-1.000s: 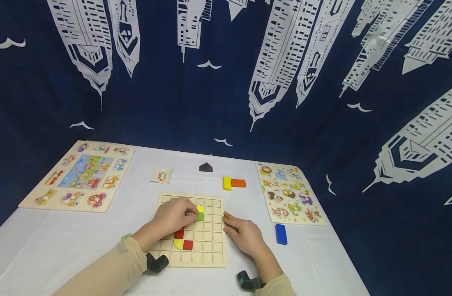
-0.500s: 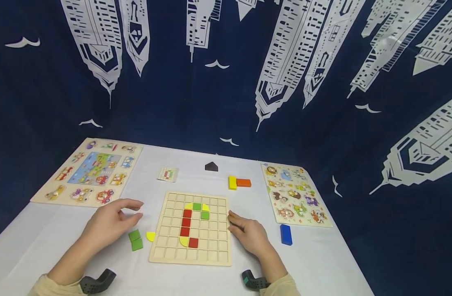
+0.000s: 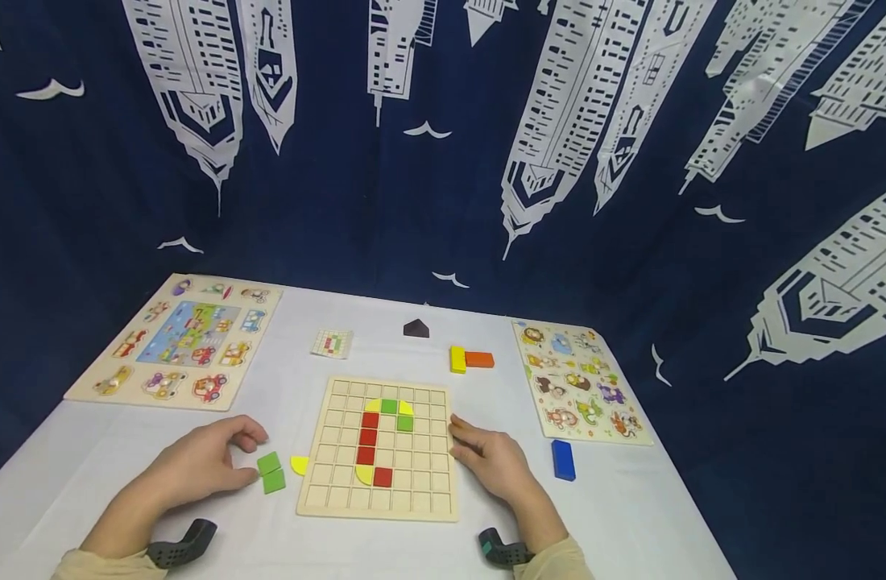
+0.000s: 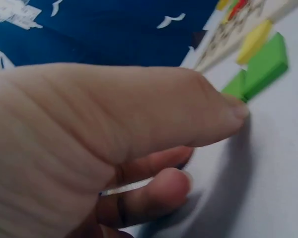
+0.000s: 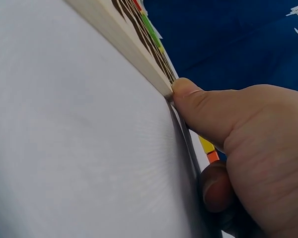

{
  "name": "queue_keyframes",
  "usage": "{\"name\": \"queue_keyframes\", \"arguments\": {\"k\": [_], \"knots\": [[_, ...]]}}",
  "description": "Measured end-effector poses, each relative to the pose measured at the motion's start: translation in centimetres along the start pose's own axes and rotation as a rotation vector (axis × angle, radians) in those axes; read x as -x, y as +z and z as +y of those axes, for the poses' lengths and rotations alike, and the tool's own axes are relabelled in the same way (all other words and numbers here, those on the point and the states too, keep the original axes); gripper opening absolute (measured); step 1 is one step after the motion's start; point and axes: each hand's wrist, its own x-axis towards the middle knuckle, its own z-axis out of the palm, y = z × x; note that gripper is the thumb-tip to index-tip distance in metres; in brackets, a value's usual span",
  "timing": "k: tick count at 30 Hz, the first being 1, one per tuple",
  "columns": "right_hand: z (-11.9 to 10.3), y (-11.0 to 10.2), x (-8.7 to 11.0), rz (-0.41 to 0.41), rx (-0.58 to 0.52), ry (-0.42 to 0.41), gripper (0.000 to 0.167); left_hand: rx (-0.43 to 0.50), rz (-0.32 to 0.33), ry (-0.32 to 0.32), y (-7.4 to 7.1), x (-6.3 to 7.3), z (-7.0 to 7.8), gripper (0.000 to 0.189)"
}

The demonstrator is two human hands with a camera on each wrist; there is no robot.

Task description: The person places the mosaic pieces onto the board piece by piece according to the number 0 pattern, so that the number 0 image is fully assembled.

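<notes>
In the head view a wooden grid board [image 3: 428, 483] lies mid-table, with red, green and yellow tiles set in a curved row. Left of it, two green square tiles [image 3: 271, 471] lie together beside a yellow quarter-round tile [image 3: 299, 466]. My left hand [image 3: 204, 459] is at the green tiles, fingers loosely bent and nothing gripped. The left wrist view has its thumb tip right by a green tile [image 4: 268, 64]; whether they touch I cannot tell. My right hand [image 3: 494, 463] rests its fingertips and thumb on the board's right edge, the thumb [image 5: 203, 104] pressing the side.
Behind the board are a small pattern card [image 3: 333, 344], a dark five-sided block [image 3: 416, 328], a yellow block [image 3: 457, 359] and an orange block [image 3: 479, 360]. A blue block [image 3: 563, 460] lies right. Picture puzzles flank them: vehicles [image 3: 95, 385] left, animals [image 3: 595, 383] right.
My left hand has left the board, moved left and then come down to the green tiles, its fingers more bent now. The right hand stays at the board's edge. The head view has shifted slightly.
</notes>
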Motion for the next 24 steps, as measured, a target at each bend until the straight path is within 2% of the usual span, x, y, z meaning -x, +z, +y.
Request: {"name": "queue_keyframes", "arguments": {"k": [9, 18, 24], "knots": [[-0.31, 0.17, 0.42, 0.01, 0.056, -0.036, 0.043, 0.001, -0.004, 0.015, 0.43, -0.43, 0.37, 0.05], [-0.36, 0.12, 0.29, 0.02, 0.093, -0.044, 0.042, -0.02, 0.023, 0.024, 0.96, -0.54, 0.58, 0.041], [-0.48, 0.18, 0.11, 0.028, 0.13, -0.056, 0.041, -0.035, 0.035, 0.018, 0.97, -0.44, 0.79, 0.044]]}}
